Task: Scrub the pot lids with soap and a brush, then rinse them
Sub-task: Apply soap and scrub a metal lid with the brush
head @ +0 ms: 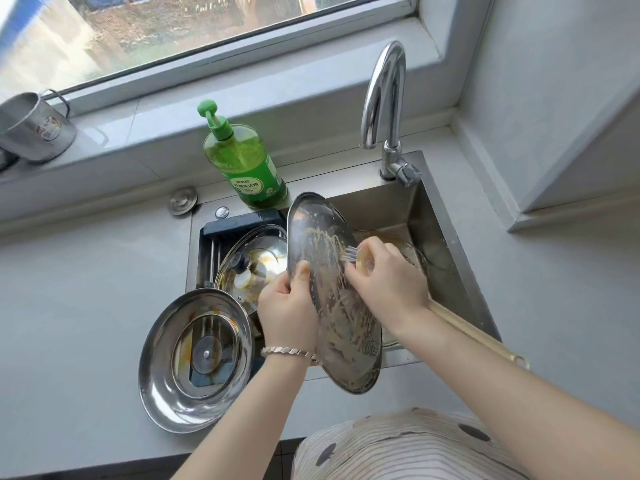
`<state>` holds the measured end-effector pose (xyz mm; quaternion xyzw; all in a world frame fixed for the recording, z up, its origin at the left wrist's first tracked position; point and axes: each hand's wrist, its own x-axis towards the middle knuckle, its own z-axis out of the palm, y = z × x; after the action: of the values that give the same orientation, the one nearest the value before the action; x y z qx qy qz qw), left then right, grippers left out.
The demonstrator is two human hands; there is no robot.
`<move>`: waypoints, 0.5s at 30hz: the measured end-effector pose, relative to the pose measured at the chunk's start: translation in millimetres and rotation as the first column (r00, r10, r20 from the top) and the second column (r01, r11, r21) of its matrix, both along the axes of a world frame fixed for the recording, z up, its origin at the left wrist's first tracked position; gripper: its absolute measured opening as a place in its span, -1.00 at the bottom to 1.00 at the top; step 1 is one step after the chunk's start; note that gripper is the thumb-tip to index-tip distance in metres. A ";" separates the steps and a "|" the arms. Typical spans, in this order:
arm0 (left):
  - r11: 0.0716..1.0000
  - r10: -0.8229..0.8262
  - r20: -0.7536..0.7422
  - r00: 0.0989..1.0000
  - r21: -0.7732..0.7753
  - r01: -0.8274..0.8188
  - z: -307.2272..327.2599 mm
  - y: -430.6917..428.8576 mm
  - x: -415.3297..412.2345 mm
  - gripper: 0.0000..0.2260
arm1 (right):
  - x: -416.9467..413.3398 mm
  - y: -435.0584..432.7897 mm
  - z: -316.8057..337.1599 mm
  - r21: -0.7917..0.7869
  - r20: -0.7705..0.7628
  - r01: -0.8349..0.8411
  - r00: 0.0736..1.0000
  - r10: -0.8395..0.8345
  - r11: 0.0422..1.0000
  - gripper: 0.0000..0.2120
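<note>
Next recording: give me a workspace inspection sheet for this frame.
Surface: grey counter, steel sink set in it.
Job's things: soapy steel lid held tilted over the sink; brush on its face; glass lid and windowed steel lid wait at left; green soap bottle behind.
Clutter: metal cup on sill; metal sink stopper on counter.
Grips: left hand holds the lid's rim; right hand holds the brush.
Cables: nothing seen.
Surroundings: window, faucet.
</note>
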<state>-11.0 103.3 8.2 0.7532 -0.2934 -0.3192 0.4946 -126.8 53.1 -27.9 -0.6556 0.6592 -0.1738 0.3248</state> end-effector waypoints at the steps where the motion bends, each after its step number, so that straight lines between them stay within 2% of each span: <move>1: 1.000 -0.010 0.014 1.000 -0.014 0.010 0.5 1.7 -2.2 -0.62 | 0.4 -8.6 1.1 0.035 -0.027 -0.017 0.999 0.018 0.999 -0.82; 3: 0.999 -0.019 0.025 1.000 -0.040 0.020 2.9 3.4 -2.7 -0.61 | -3.5 -29.7 0.6 0.208 0.028 -0.025 0.999 0.019 0.978 -0.81; 5: 0.999 -0.026 0.014 1.000 -0.040 0.027 5.4 2.6 1.0 -0.62 | -9.7 -44.5 -1.9 0.372 0.174 -0.056 0.985 -0.010 0.926 -0.79; 7: 1.000 0.005 -0.037 0.999 -0.005 -0.005 6.1 0.6 5.9 -0.65 | -17.7 -47.2 -7.0 0.535 0.290 -0.059 0.950 -0.117 0.843 -0.80; 9: 0.994 0.093 -0.115 0.989 0.067 -0.086 6.5 -1.9 12.5 -0.67 | -26.4 -42.4 -16.1 0.689 0.315 -0.013 0.906 -0.284 0.724 -0.74; 11: 0.976 0.171 -0.183 0.968 0.166 -0.141 7.9 -5.9 21.1 -0.72 | -34.4 -35.5 -24.7 0.754 0.359 0.058 0.798 -0.484 0.654 -0.64; 13: 0.953 0.190 -0.204 0.960 0.274 -0.131 7.5 -12.0 31.3 -0.79 | -43.5 -30.7 -29.0 0.729 0.414 0.132 0.696 -0.587 0.672 -0.58; 15: 0.938 0.180 -0.236 0.955 0.334 -0.094 6.1 -19.6 40.2 -0.80 | -48.4 -28.1 -29.8 0.651 0.446 0.149 0.719 -0.533 0.745 -0.61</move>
<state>29.2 83.7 14.3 0.7929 -0.1161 -0.4238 0.4221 -175.2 25.0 -57.7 -0.2940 0.6537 -0.2281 0.6590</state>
